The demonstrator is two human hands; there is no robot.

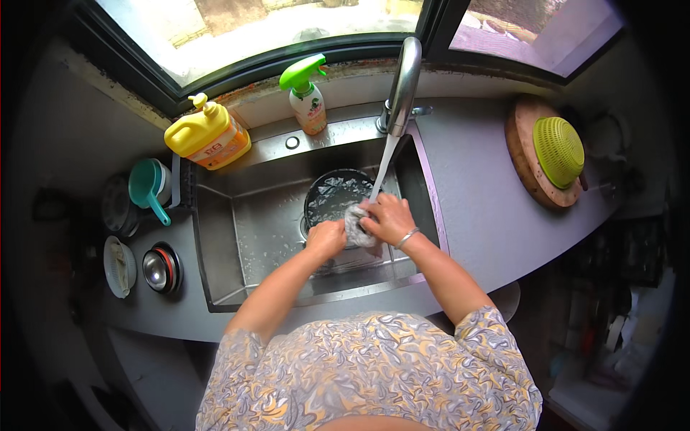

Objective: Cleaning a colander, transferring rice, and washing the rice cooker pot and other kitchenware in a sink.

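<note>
Water runs from the curved metal faucet (pixel 405 81) into a dark round pan (pixel 337 196) standing in the stainless steel sink (pixel 259 231). Water with ripples covers the inside of the pan. My right hand (pixel 389 218), a bracelet at its wrist, is closed on a wet grey-white cloth (pixel 357 229) over the pan's near right side, beside the stream. My left hand (pixel 326 238) is closed at the pan's near edge, just left of the cloth. Its fingertips are hidden, so whether it grips the pan's rim or the cloth does not show clearly.
Behind the sink stand a yellow pump jug (pixel 210 140) and a spray bottle (pixel 309 108). Left of it are a teal dipper (pixel 145 183), a white basket (pixel 119 266) and nested bowls (pixel 161 268). A green colander (pixel 558 152) rests on a round wooden board (pixel 520 156) at the right.
</note>
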